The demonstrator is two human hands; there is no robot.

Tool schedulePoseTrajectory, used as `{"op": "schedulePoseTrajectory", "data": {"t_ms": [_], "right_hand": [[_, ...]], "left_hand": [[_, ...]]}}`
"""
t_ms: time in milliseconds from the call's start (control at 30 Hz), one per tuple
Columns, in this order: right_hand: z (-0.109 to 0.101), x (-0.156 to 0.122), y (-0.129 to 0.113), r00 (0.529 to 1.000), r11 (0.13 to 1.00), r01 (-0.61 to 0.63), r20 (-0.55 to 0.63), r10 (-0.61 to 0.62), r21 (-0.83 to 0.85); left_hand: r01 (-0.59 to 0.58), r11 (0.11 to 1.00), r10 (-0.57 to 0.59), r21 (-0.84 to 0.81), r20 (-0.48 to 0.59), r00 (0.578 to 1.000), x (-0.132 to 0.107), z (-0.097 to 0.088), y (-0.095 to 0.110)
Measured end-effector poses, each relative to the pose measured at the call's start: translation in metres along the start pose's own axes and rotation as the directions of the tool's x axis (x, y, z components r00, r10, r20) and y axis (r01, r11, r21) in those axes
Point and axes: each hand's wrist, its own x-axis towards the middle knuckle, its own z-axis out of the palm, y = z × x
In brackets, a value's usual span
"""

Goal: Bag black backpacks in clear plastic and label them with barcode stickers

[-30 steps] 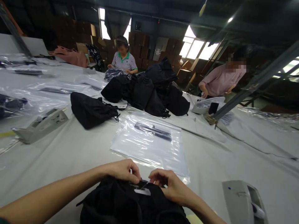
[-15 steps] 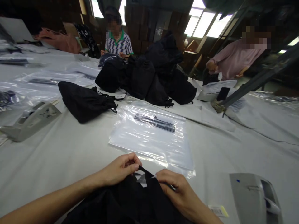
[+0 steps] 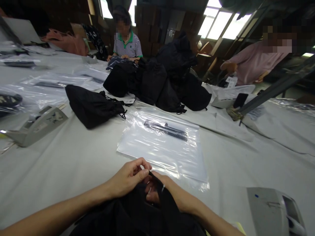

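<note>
Pinching the raised upper edge of a soft black fabric garment (image 3: 137, 216) with the left hand (image 3: 130, 175), pressing thumb against curled forefinger, holding the wrist low and bringing the bare forearm in from the lower left. Tucking the right hand (image 3: 169, 190) partly under a fold of the same cloth, curling its fingers (image 3: 151, 193) inward beside something small and pale, too tiny to identify. Gripping the fabric there rather than hanging loose, though hiding part of that grip beneath the fold. Meeting almost fingertip to fingertip over the garment's edge.

Resting the garment at the near edge of a pale grey cloth-covered table (image 3: 73, 164), directly below the camera, bunching it between both forearms. Judging by the slump and creases: probably handling as light, limp and not slippery, collapsing wherever unsupported, running no risk of breaking. Best taking hold at a seam or hemmed edge with a pinch, not pressing with a flat palm.

Working just short of a flat clear plastic bag with a black printed strip (image 3: 167, 147), contact impossible to judge. Sitting near a grey tape dispenser (image 3: 273, 209) on the right. Facing a black drawstring pouch (image 3: 91, 106) and a heap of black fabric bags (image 3: 167, 85) farther off.
</note>
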Motion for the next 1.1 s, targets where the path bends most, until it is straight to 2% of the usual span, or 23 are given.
{"op": "schedulePoseTrajectory", "data": {"t_ms": [100,167,233,300,367,467,533,600,700,800,967,1033,1100], "right_hand": [[0.009,-0.005,0.007,0.988,0.936,-0.124,-0.05,0.149,0.329],[0.009,-0.009,0.007,0.976,0.894,-0.164,-0.066,0.21,0.418],[0.008,-0.012,0.006,0.976,0.939,-0.139,-0.115,0.183,0.316],[0.006,-0.014,0.007,0.973,0.995,-0.081,-0.212,0.093,0.065],[0.003,-0.018,0.01,0.952,0.978,-0.067,-0.305,0.002,-0.2],[-0.005,-0.029,0.014,0.924,0.924,-0.057,-0.371,-0.095,-0.377],[-0.01,-0.037,0.011,0.936,0.899,0.032,-0.304,-0.181,-0.436],[-0.015,-0.042,0.004,0.959,0.873,0.122,-0.171,-0.227,-0.471],[-0.018,-0.042,-0.006,0.986,0.904,0.126,-0.047,-0.159,-0.408],[-0.017,-0.039,-0.007,0.997,0.949,0.043,-0.04,-0.059,-0.313],[-0.013,-0.039,0.001,0.998,0.965,0.039,-0.032,-0.049,-0.258],[-0.013,-0.041,0.002,1.0,0.966,0.023,-0.013,-0.028,-0.257],[-0.013,-0.043,0.003,1.0,0.968,0.012,0.007,-0.011,-0.252]], "left_hand": [[0.08,0.996,-0.084,0.047,0.068,0.994,0.001,0.0,-0.007],[0.098,0.995,-0.101,0.035,0.084,0.991,0.003,0.001,-0.007],[0.089,0.996,-0.09,0.009,0.1,0.991,0.003,0.003,-0.005],[0.09,0.996,-0.088,-0.004,0.13,0.988,0.002,0.004,-0.003],[0.112,0.994,-0.11,-0.002,0.172,0.979,0.0,0.004,-0.001],[0.157,0.986,-0.166,0.062,0.2,0.966,-0.001,0.002,0.0],[0.15,0.981,-0.172,0.125,0.193,0.966,0.001,0.001,0.0],[0.131,0.979,-0.16,0.156,0.193,0.968,0.006,0.001,0.0],[0.13,0.98,-0.162,0.154,0.221,0.962,0.012,0.0,-0.001],[0.139,0.973,-0.181,0.185,0.229,0.956,0.013,0.0,-0.003],[0.143,0.971,-0.197,0.192,0.301,0.933,0.013,-0.003,0.0],[0.125,0.967,-0.192,0.223,0.313,0.93,0.008,-0.014,0.005],[0.13,0.953,-0.205,0.273,0.268,0.942,-0.009,-0.031,0.008]]}}
